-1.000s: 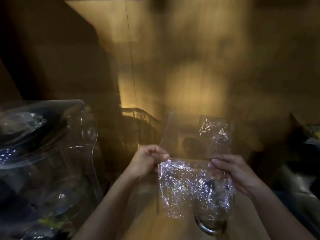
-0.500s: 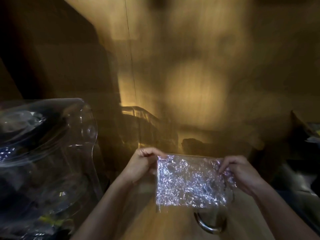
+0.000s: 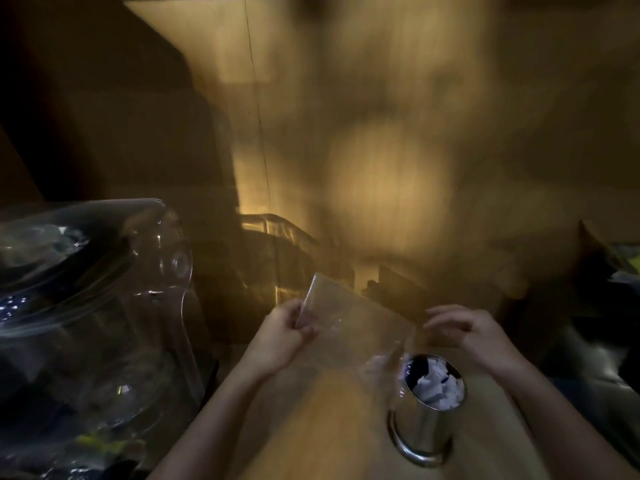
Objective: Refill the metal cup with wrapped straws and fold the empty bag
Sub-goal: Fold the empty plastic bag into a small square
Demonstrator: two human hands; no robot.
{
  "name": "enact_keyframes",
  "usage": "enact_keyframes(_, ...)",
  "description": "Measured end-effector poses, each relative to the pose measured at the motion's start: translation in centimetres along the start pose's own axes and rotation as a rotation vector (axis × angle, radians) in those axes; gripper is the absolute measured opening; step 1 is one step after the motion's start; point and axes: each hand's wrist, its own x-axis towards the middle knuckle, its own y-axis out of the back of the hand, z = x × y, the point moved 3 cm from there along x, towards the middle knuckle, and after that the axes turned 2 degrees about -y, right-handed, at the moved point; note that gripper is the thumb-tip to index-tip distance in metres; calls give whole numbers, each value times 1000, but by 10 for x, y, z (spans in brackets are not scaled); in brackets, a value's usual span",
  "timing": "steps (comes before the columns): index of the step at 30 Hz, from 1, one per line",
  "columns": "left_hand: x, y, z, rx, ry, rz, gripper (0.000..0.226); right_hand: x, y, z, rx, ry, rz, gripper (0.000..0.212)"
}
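A clear, empty plastic bag (image 3: 349, 327) hangs flat and tilted between my hands, above the wooden counter (image 3: 311, 427). My left hand (image 3: 287, 332) pinches its left edge with closed fingers. My right hand (image 3: 467, 330) is at the bag's right corner with fingers spread and blurred; whether it touches the bag I cannot tell. Below my right hand stands the shiny metal cup (image 3: 427, 424), upright, filled with white wrapped straws (image 3: 438, 384).
A large clear plastic dome or chair back (image 3: 104, 289) fills the left side, with dark items under it. A clear tray-like container (image 3: 277, 237) sits behind the bag. Dark clutter lies along the right edge (image 3: 606, 341).
The bag was folded and crinkled, held in front of the cup by both hands. Now it is spread flatter and tilted, the cup with straws is uncovered, and my right hand has opened.
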Motion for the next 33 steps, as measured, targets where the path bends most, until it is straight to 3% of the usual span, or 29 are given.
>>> enact_keyframes(4, -6, 3, 18, 416, -187, -55, 4, -8, -12, -8, 62, -26, -34, 32)
enact_keyframes(7, -11, -2, 33, 522, -251, -139, 3, -12, -32, -13, 34, -7, -141, 52)
enact_keyframes(9, -15, -3, 37, 481, -260, -157, 4, -14, -49, -14, 11, 7, -235, 61)
enact_keyframes(12, -17, 0, 36, 275, -241, -108, 5, -15, -71, -8, 145, -44, -289, 36)
enact_keyframes(17, -14, 11, 2, -505, -27, 212, 32, -15, -95, 6, 341, -127, -197, 20)
enact_keyframes(20, -24, -7, -36, -780, 165, 124, 57, -21, -106, 15, 440, -190, -144, 17)
enact_keyframes(23, -39, -35, -67, -704, 311, 16, 67, -24, -121, 28, 487, -316, -98, 24)
enact_keyframes(27, -48, -50, -102, -598, 470, 171, 62, -28, -139, 49, 343, -398, -3, 37)
enact_keyframes(31, -56, -54, -124, -455, 524, 336, 57, -38, -159, 74, 353, -457, 16, 50)
enact_keyframes(33, -60, -56, -134, -412, 533, 331, 50, -43, -168, 88, 303, -478, 10, 50)
